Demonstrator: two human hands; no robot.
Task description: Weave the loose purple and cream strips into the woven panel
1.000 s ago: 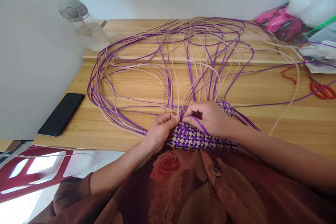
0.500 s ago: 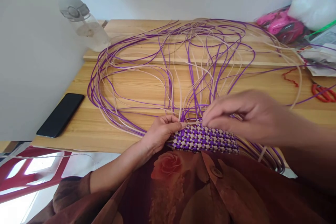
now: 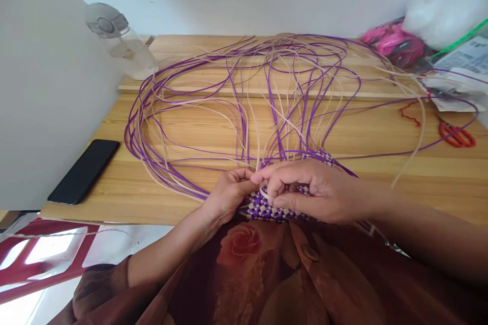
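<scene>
A purple and beige woven piece (image 3: 267,210) lies at the table's front edge, against the shirt. My left hand (image 3: 231,190) is closed at its left end, thumb and fingers pinching the weave's upper edge. Over the piece, my right hand (image 3: 308,188) is closed on a beige strand (image 3: 265,193), which bends in a small loop beneath its fingers. Its index fingertip reaches my left thumb. Long purple and beige strands (image 3: 280,137) run from the weave back across the table. My right hand hides much of the weave's middle and right part.
Loose strands (image 3: 133,127) arc over the wooden table (image 3: 198,129). A black phone (image 3: 84,171) and a clear bottle (image 3: 125,45) are at left. To the right are red-handled scissors (image 3: 457,134), a pink bundle (image 3: 394,43) in plastic, and papers (image 3: 467,63).
My right hand has moved left and slightly down to meet my left hand, and the beige strand now curls in a small loop. My left hand keeps its grip.
</scene>
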